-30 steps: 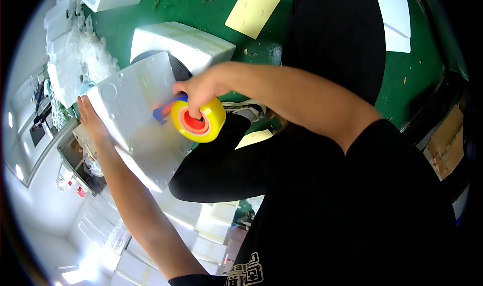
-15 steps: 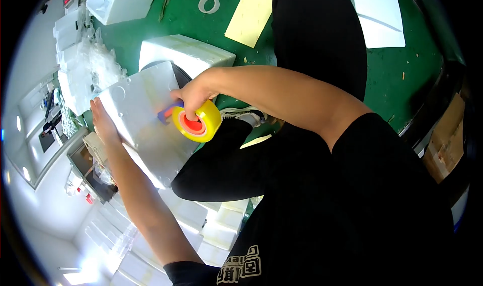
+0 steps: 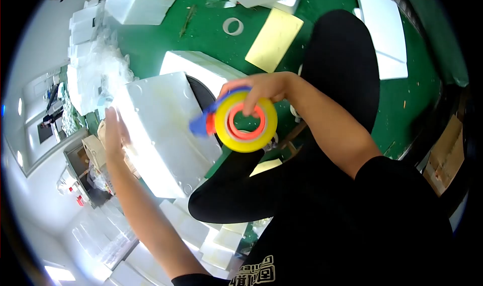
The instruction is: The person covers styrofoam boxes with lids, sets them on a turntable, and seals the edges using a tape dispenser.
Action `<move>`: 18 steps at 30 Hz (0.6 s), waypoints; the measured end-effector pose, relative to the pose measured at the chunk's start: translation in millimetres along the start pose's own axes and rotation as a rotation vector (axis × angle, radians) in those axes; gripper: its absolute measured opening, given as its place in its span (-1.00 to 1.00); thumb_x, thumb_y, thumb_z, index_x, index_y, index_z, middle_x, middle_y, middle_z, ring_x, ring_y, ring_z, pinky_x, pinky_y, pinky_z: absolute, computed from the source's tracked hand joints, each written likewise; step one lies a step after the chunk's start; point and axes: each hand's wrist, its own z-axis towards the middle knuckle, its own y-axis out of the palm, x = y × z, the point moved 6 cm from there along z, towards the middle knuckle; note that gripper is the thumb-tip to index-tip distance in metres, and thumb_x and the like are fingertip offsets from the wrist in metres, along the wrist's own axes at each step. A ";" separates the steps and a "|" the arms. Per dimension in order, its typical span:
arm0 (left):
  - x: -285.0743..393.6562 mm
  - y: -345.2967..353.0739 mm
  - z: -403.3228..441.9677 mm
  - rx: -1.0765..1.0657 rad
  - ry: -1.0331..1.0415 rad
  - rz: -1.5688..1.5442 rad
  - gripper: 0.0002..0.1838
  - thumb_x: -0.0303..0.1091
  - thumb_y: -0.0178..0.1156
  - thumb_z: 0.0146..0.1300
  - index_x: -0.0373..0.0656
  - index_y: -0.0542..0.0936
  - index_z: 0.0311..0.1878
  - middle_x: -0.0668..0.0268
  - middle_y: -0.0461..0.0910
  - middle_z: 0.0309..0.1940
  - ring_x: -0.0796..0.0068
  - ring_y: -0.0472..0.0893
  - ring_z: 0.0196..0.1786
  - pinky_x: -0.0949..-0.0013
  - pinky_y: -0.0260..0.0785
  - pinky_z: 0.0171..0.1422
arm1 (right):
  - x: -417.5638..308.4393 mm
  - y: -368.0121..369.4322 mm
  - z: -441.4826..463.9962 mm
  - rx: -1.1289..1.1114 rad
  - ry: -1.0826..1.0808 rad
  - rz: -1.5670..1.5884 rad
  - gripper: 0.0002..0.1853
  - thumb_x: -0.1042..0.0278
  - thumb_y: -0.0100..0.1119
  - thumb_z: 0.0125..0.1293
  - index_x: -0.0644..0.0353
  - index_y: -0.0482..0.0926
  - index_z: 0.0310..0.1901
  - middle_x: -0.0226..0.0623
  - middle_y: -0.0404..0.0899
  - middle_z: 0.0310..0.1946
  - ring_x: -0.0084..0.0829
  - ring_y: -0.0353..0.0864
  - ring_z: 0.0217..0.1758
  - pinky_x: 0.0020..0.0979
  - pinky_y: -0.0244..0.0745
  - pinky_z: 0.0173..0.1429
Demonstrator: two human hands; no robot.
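My right hand (image 3: 269,89) is closed round a tape dispenser (image 3: 246,120) that carries a wide yellow roll with an orange core. The dispenser's blue end, blurred by motion, points left above the near edge of a white foam box (image 3: 168,130). That box is tilted, with one smooth side facing me, beside my bent leg. Along its left edge is my left hand (image 3: 115,127), fingers stretched out and smeared; whether it touches the box is hard to tell. Behind lies a second white box (image 3: 201,67), with a dark round thing (image 3: 202,95) partly hidden between them.
On the green floor (image 3: 151,39) lie a loose tape ring (image 3: 232,26), a yellow sheet (image 3: 274,39) and white panels (image 3: 385,39). More white boxes (image 3: 143,4) stand at the back, and clear plastic wrap (image 3: 108,60) is heaped at left. A cardboard piece (image 3: 445,155) is at right.
My right hand has moved the tape dispenser right, away from the box's face. The left hand remains at the box's left edge. The whole view has shifted somewhat.
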 end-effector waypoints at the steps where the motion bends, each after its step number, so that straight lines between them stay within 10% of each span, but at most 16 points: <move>1: -8.7 -13.0 -15.7 -0.102 -0.055 -0.016 0.00 0.48 -0.07 0.36 0.08 -0.01 0.67 0.19 0.25 0.54 0.17 0.43 0.39 0.15 0.34 0.36 | -3.2 -20.1 6.1 0.000 -0.089 0.039 -0.38 0.52 0.32 0.13 0.22 0.42 0.27 -0.16 0.61 0.02 -0.29 0.68 0.05 -0.30 0.65 0.13; 4: -94.0 -37.8 -1.4 -0.276 -0.102 -0.335 -0.02 0.53 -0.15 0.38 0.08 0.04 0.66 0.23 0.28 0.53 0.31 0.47 0.36 0.27 0.41 0.30 | -13.5 -22.7 75.1 0.052 -0.540 0.628 -0.37 0.13 0.15 0.30 0.22 0.38 0.37 -0.07 0.53 0.28 -0.12 0.54 0.34 -0.08 0.41 0.43; 6: -179.7 -21.0 10.1 -0.569 -0.078 -0.826 -0.08 0.43 -0.32 0.49 -0.05 -0.07 0.67 0.21 0.15 0.59 0.23 0.22 0.56 0.15 0.10 0.57 | -17.9 -23.3 137.9 0.179 -0.796 0.809 -0.36 0.09 0.19 0.30 0.15 0.38 0.38 -0.20 0.55 0.26 -0.21 0.55 0.30 -0.14 0.40 0.42; 10: -245.8 36.2 19.9 -0.466 -0.057 -0.896 -0.09 0.39 -0.32 0.51 -0.08 -0.10 0.66 0.20 0.06 0.61 0.22 0.13 0.59 0.15 0.00 0.60 | -6.7 -2.0 232.2 0.408 -1.045 1.050 -0.45 0.11 0.19 0.34 0.08 0.43 0.33 -0.26 0.55 0.25 -0.27 0.52 0.31 -0.23 0.30 0.48; 18: -190.7 85.7 4.9 -0.199 0.336 -0.364 -0.11 0.32 -0.32 0.54 -0.15 -0.14 0.66 0.16 -0.10 0.64 0.20 -0.06 0.64 0.15 -0.20 0.65 | 3.2 -19.1 245.6 0.450 -0.802 0.825 -0.40 0.12 0.11 0.39 0.12 0.34 0.41 -0.19 0.49 0.32 -0.19 0.42 0.41 -0.18 0.20 0.57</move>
